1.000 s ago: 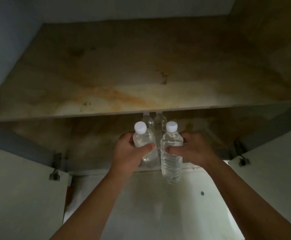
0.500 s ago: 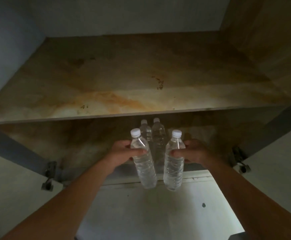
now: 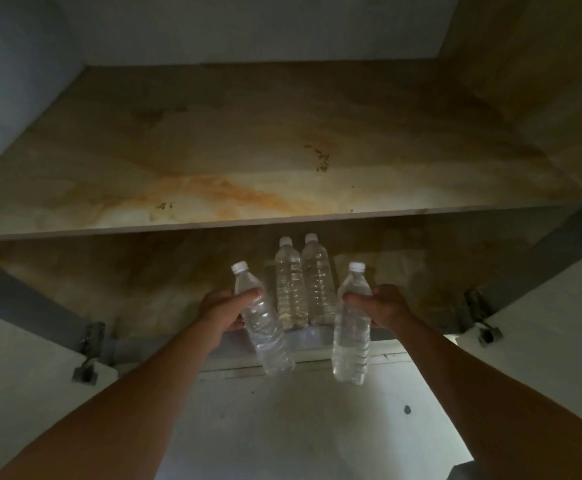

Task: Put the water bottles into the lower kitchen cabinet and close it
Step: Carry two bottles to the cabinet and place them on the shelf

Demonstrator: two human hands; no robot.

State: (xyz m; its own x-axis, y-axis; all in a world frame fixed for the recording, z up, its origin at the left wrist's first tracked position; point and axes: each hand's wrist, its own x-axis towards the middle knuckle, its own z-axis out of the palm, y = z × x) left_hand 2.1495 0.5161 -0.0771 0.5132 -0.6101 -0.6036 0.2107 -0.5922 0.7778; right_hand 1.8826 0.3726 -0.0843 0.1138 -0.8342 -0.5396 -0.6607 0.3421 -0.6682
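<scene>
My left hand (image 3: 225, 311) grips a clear water bottle (image 3: 265, 334) with a white cap, tilted a little to the left. My right hand (image 3: 383, 306) grips a second clear bottle (image 3: 350, 337), held nearly upright. Both bottles hang at the front edge of the open lower cabinet, over its bottom shelf (image 3: 164, 289). Between and behind them two more capped bottles (image 3: 291, 289) (image 3: 317, 285) stand side by side on that bottom shelf, under the stained middle shelf (image 3: 248, 161).
The left cabinet door (image 3: 15, 382) and the right door (image 3: 559, 327) are swung open, each on a metal hinge (image 3: 90, 344) (image 3: 478, 318). Pale floor (image 3: 300, 427) lies below the cabinet's front edge. The cabinet interior is dim.
Both hands have moved apart, spreading the two held bottles either side of the standing pair. The view has dropped, so more of the lower compartment and the two standing bottles shows.
</scene>
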